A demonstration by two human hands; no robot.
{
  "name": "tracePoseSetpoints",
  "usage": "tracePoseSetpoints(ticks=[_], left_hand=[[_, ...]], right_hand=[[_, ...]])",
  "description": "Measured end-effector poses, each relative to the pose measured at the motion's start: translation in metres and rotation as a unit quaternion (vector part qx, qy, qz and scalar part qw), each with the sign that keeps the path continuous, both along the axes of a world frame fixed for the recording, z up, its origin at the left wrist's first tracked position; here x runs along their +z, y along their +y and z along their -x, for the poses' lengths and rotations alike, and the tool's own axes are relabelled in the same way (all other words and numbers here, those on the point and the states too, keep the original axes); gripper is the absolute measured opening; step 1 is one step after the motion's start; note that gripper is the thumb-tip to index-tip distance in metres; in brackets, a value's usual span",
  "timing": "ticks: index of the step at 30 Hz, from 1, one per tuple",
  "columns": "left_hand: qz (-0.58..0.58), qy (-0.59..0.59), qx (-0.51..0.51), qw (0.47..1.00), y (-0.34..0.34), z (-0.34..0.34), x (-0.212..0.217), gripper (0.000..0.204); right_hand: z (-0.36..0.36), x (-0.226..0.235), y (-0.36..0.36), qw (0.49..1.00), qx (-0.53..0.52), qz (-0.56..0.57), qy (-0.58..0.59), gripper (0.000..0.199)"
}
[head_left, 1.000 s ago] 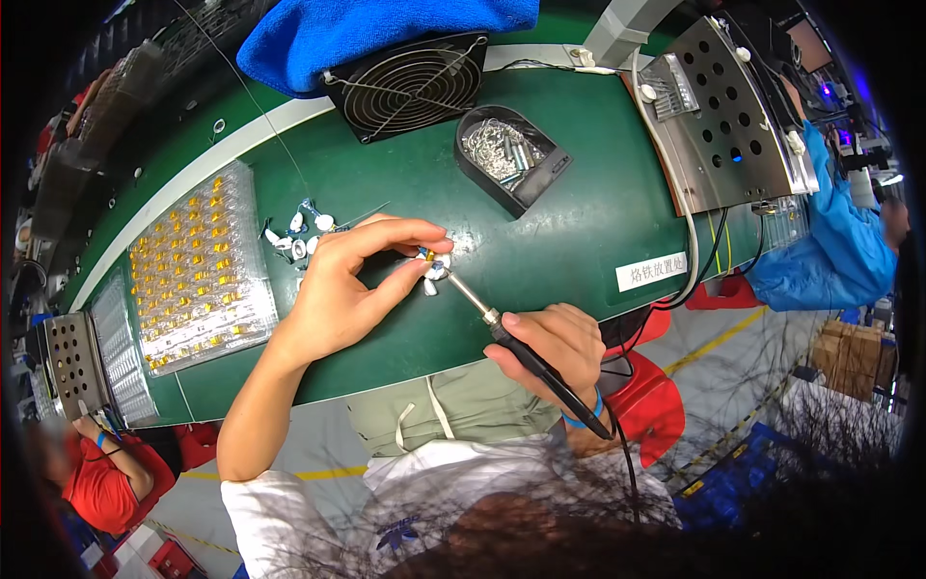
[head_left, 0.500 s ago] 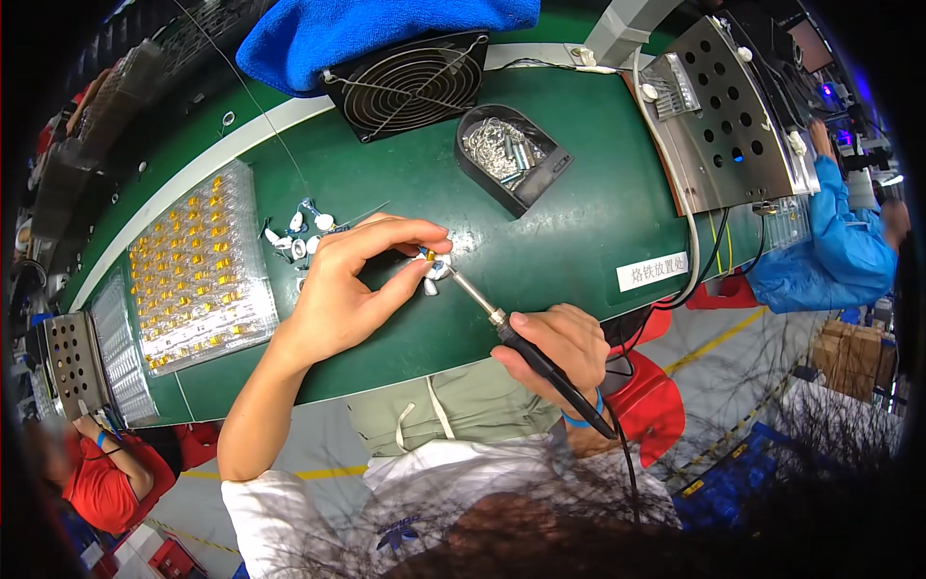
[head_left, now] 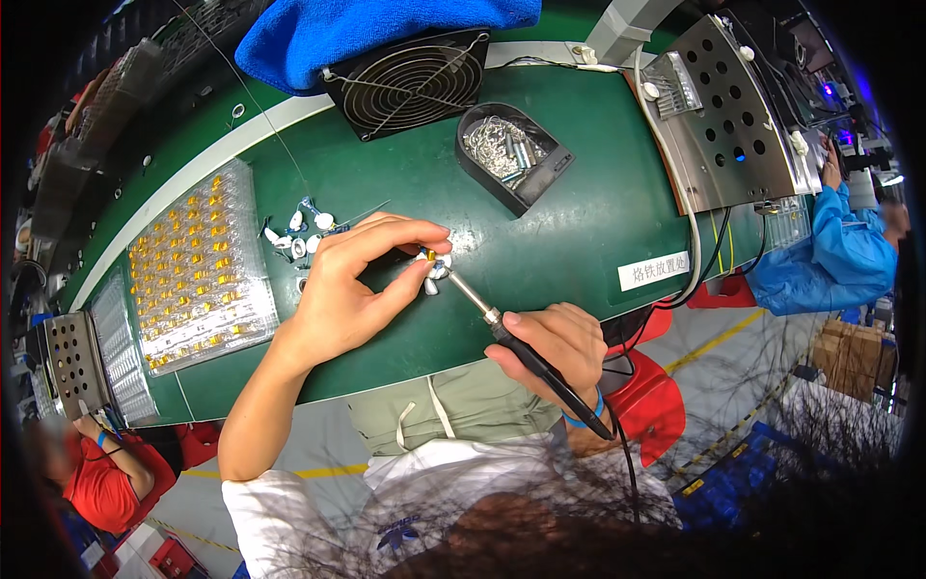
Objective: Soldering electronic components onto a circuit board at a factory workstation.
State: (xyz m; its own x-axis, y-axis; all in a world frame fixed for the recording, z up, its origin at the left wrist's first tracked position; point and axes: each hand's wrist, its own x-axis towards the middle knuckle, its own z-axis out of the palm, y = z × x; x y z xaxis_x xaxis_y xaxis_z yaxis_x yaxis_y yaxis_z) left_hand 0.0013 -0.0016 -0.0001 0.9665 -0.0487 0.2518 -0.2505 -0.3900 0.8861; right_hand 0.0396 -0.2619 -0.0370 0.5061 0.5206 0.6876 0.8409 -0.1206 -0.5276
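Between the thumb and fingers of my left hand (head_left: 352,285) is a small white part (head_left: 433,272) with a gold-coloured piece on it; its exact kind is too small to make out. My right hand (head_left: 559,349) grips a soldering iron (head_left: 535,362) by its black handle. The iron's metal tip reaches up and left to the white part and appears to touch it. Just left of my left hand lie several small white parts with blue wires (head_left: 301,230).
A clear tray of gold-coloured pieces (head_left: 198,270) lies at left. Beyond my hands stand a black fan (head_left: 410,85), a blue towel (head_left: 376,39) and a black bin (head_left: 526,198) of metal bits. A perforated metal box (head_left: 719,116) is at right. People sit at both sides.
My right hand and the soldering iron have shifted very slightly to the left. My left hand stays in place with the small white part.
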Motion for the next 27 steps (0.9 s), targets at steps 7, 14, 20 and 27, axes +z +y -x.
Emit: tracePoseSetpoints(ticks=[7, 14, 20, 27], left_hand=[[-0.008, -0.006, 0.001, 1.000, -0.002, 0.000, 0.001, 0.034], [-0.003, -0.009, 0.000, 1.000, 0.000, -0.001, -0.001, 0.034], [-0.011, -0.016, 0.005, 1.000, 0.003, -0.001, 0.005, 0.033], [-0.103, -0.134, 0.017, 0.986, 0.000, 0.009, 0.016, 0.026]], right_hand=[[0.001, -0.001, -0.003, 1.000, 0.000, -0.004, 0.001, 0.043], [0.001, 0.001, -0.002, 1.000, -0.015, -0.006, -0.012, 0.042], [0.001, 0.001, -0.002, 1.000, -0.018, -0.010, 0.012, 0.041], [-0.026, 0.025, 0.002, 0.979, -0.194, 0.063, -0.007, 0.045]])
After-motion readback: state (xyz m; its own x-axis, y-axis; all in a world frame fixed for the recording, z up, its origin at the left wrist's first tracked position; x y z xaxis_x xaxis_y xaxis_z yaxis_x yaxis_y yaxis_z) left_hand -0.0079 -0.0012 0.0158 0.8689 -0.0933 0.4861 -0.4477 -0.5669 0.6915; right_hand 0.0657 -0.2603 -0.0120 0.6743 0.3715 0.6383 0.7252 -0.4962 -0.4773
